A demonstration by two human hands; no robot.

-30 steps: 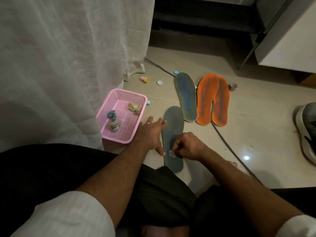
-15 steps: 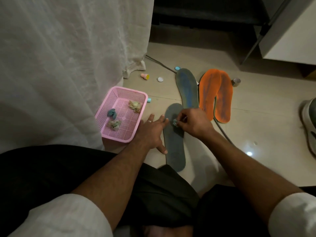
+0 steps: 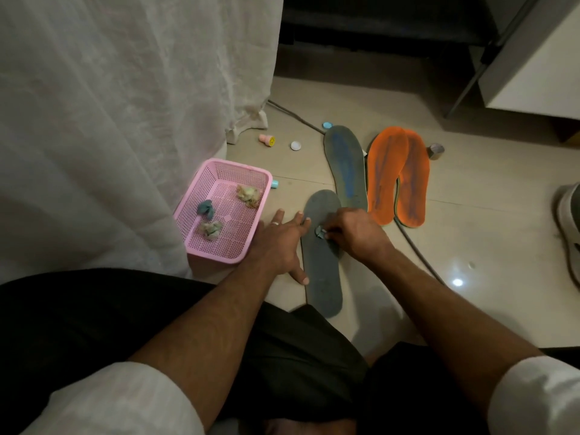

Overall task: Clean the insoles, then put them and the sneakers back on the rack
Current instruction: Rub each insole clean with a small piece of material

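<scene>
The grey insole (image 3: 323, 265) lies on the floor (image 3: 470, 221) just past the knees, its heel partly hidden behind dark clothing; the left hand (image 3: 279, 243) rests flat with fingers spread at its edge, and the right hand (image 3: 354, 230) pinches a small wad (image 3: 320, 231), too small to identify, against it. Half a second ago the right hand was nearer the toe. Beyond lie a second insole (image 3: 345, 164), two orange insoles (image 3: 398, 174), and a sneaker (image 3: 569, 227) cut off at the right edge.

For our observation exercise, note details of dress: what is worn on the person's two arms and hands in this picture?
Both forearms are bare. Each arm has a loose white sleeve pushed up near the elbow: left sleeve, right sleeve. The left hand wears a thin silver ring on one of its fingers. The right hand shows no ring.
</scene>
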